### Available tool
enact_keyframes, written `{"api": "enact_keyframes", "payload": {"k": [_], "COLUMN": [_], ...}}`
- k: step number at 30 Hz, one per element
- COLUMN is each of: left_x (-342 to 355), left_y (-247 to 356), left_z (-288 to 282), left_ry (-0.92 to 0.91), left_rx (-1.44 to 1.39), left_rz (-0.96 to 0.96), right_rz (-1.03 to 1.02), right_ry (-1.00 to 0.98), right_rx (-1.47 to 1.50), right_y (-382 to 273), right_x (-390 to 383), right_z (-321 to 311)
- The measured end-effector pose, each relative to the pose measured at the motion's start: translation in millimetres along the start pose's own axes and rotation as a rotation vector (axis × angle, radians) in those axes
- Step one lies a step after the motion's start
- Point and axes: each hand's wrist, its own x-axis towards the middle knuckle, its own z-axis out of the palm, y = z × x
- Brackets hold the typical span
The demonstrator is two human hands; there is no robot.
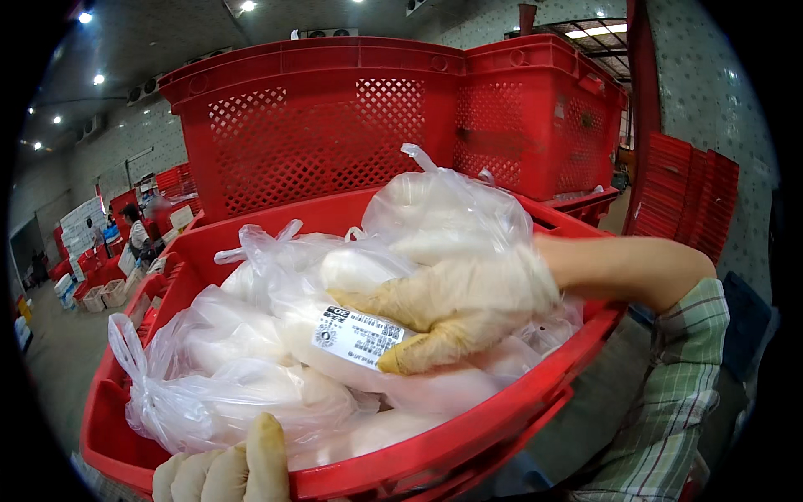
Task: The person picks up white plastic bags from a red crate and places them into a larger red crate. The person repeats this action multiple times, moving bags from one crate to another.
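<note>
A red plastic crate (502, 418) holds several knotted clear plastic bags of smooth white contents, whose kind I cannot make out. My right hand (468, 314), in a stained cream glove, reaches in from the right. Its thumb and a finger are spread beside a white printed label (358, 336) on the middle bag (418, 389), and the palm rests on the bags. My left hand (226, 468), gloved too, is at the near left, fingers bent over the crate's front rim. A knotted bag (226, 410) lies just beyond it.
Behind the crate stand larger red perforated crates (318, 142), side by side. More red crates (682, 197) are stacked by the right wall. People (138, 234) and white baskets (104, 294) are far left on the grey floor.
</note>
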Motion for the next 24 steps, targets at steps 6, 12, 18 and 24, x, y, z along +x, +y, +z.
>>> {"api": "enact_keyframes", "payload": {"k": [6, 12, 18, 24], "left_x": [6.9, 7.4, 9.2, 9.2], "left_y": [0.1, -0.8, 4.7, 2.9], "left_z": [-3.3, 5.3, 1.2, 9.7], "left_ry": [-0.017, 0.018, 0.025, 0.033], "left_rx": [0.013, 0.006, 0.070, 0.023], "left_rz": [0.021, 0.028, 0.011, -0.027], "right_rz": [0.268, 0.777, 0.580, 0.681], "right_ry": [0.210, 0.146, 0.268, 0.405], "right_rx": [0.042, -0.422, -0.125, 0.059], "right_y": [44.9, 140.7, 119.7, 189.1], "right_x": [16.3, 23.6, -20.6, -9.6], "right_z": [-73.8, -75.1, -80.6, -79.7]}}
